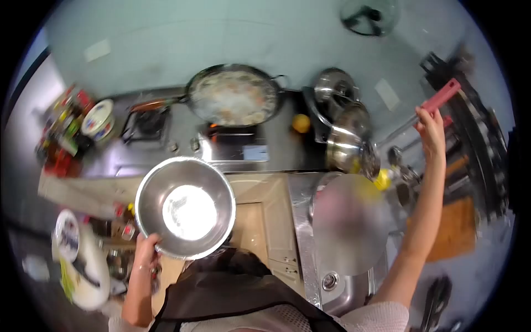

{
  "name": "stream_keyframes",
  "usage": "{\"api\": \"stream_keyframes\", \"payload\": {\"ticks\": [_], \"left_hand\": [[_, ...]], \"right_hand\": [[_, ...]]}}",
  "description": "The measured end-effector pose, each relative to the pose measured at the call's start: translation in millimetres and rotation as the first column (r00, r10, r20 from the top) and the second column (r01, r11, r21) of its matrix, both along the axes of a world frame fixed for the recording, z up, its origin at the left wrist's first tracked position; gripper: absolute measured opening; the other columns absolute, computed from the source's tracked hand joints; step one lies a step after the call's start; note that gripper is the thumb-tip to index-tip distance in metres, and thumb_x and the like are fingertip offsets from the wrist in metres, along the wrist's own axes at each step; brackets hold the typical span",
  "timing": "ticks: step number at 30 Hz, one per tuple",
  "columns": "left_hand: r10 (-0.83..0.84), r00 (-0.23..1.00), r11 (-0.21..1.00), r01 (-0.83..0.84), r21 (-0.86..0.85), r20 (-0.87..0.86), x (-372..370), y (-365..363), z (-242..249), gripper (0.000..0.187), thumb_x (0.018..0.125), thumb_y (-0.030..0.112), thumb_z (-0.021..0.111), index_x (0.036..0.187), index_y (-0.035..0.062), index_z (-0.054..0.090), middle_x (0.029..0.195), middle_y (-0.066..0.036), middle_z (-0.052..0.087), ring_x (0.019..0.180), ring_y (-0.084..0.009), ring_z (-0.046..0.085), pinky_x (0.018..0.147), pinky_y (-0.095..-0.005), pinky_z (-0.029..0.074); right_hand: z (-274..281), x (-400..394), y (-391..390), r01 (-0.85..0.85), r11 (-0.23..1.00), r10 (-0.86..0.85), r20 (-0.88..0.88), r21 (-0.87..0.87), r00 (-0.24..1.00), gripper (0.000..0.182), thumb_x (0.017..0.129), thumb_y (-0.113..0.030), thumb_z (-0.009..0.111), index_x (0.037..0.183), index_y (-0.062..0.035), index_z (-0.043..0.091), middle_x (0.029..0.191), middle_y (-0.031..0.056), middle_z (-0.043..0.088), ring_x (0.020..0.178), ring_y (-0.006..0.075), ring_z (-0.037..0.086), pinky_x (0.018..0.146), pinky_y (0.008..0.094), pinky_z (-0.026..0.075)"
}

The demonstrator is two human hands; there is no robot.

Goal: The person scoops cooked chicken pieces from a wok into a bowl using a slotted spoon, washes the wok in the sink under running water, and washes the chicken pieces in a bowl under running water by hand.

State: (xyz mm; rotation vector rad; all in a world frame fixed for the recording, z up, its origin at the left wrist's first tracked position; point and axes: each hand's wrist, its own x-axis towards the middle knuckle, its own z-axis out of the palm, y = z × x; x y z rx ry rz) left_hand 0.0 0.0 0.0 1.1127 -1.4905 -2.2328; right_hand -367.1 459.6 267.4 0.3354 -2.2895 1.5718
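My left hand (146,252) is closed on the rim of a wide stainless steel bowl (149,202), held in front of my body. Bright light glares from the bowl's bottom, and no food shows in it. Out to the right, my right hand (431,133) is closed around a kitchen utensil with a pink handle (442,95) and a thin metal shaft; its working end cannot be made out. This hand is nearest the rack of utensils on the right wall. A large wok (235,95) of pale, steaming food stands on the cooktop, beyond the bowl.
Steel pots and lids (345,138) are stacked right of the wok, near a small orange object (301,123). A sink (332,296) lies at the right, partly under a blurred patch. Bottles and a floral enamel pot (98,119) stand left. A wooden board (451,229) is at far right.
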Motion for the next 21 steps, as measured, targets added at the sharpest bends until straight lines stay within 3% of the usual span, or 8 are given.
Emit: {"api": "stream_keyframes", "payload": {"ticks": [2,5,7,11,17,19,20,21], "left_hand": [[-0.001,0.986,0.995,-0.015,0.094,0.17,19.4,28.1,-1.0,0.029,0.064,-0.002,0.048,0.092,-0.0065,0.051,0.079,-0.01,0.054,0.059,-0.0181,0.055,0.044,-0.0252,0.044],[0.136,0.989,0.989,-0.138,0.044,0.051,25.8,-56.4,-4.1,0.032,0.064,-0.003,0.047,0.097,-0.006,0.048,0.08,-0.011,0.054,0.061,-0.0196,0.056,0.042,-0.0281,0.047],[0.165,0.984,0.98,-0.172,0.105,0.067,35.8,-53.6,-24.7,0.032,0.064,-0.003,0.047,0.096,-0.0046,0.048,0.077,-0.009,0.054,0.059,-0.0181,0.055,0.04,-0.0271,0.045],[0.236,0.969,0.966,-0.242,0.088,0.076,36.6,-86.1,-14.5,0.023,0.064,-0.002,0.048,0.087,-0.0016,0.049,0.066,-0.004,0.05,0.042,-0.0125,0.045,0.032,-0.021,0.035],[0.41,0.888,0.912,-0.393,0.122,-0.21,3.3,-176.4,1.6,0.006,0.067,-0.001,0.05,0.064,0.0042,0.049,0.057,-0.001,0.046,0.05,-0.0106,0.045,0.047,-0.0234,0.04],[0.335,0.896,0.941,-0.302,0.154,-0.293,-18.2,-218.0,25.2,0.01,0.067,-0.003,0.05,0.06,0.0049,0.048,0.056,-0.001,0.044,0.052,-0.0097,0.043,0.05,-0.024,0.039],[0.322,0.886,0.946,-0.313,0.08,-0.335,-30.7,-240.8,35.2,0.015,0.067,-0.004,0.05,0.056,0.0055,0.046,0.056,0.0,0.044,0.053,-0.0091,0.042,0.052,-0.0221,0.038],[0.301,0.883,0.952,-0.3,0.06,-0.36,-42.8,-266.0,39.7,0.014,0.067,-0.005,0.05,0.059,0.0045,0.046,0.057,0.0,0.044,0.055,-0.0089,0.042,0.054,-0.0214,0.038]], "right_hand": [[-3.9,24.8,-31.1,-0.071,0.955,0.055,0.061,0.287,0.997,0.02,0.073,-0.013,0.062,0.089,-0.0065,0.051,0.065,-0.0018,0.046,0.049,0.0045,0.041,0.04,0.0179,0.028],[-68.2,64.2,-134.5,-0.389,0.91,0.276,0.492,0.142,0.826,0.013,0.076,-0.01,0.055,0.087,-0.0066,0.048,0.061,-0.0023,0.049,0.043,0.0047,0.043,0.037,0.0178,0.031],[-84.3,76.8,-136.5,-0.305,0.952,0.251,0.647,-0.03,0.72,0.016,0.076,-0.005,0.049,0.091,-0.0057,0.046,0.068,0.0082,0.058,0.05,0.0109,0.054,0.041,0.021,0.042],[-128.8,88.8,-140.9,-0.124,0.645,0.647,0.453,-0.754,0.614,0.028,0.075,-0.014,0.039,0.097,0.0016,0.045,0.095,0.033,0.054,0.093,0.044,0.053,0.08,0.0496,0.045],[-118.0,119.1,-187.8,-0.238,0.383,0.763,0.16,-0.893,0.626,0.032,0.08,-0.026,0.043,0.092,0.0019,0.051,0.115,0.0345,0.042,0.103,0.0473,0.045,0.085,0.055,0.04],[-109.5,119.4,-230.0,-0.243,0.417,0.79,0.217,-0.876,0.573,0.037,0.08,-0.032,0.047,0.095,0.0019,0.051,0.12,0.033,0.038,0.104,0.0467,0.045,0.086,0.0535,0.04],[-115.8,111.1,-251.0,-0.21,0.531,0.742,0.331,-0.821,0.583,0.027,0.078,-0.026,0.049,0.088,-0.0014,0.05,0.109,0.0264,0.047,0.09,0.038,0.056,0.066,0.0413,0.048],[-122.6,104.3,-258.8,-0.277,0.609,0.736,0.398,-0.744,0.548,0.036,0.074,-0.013,0.05,0.109,-0.0044,0.046,0.116,0.0295,0.043,0.093,0.0388,0.054,0.073,0.0438,0.048]]}}
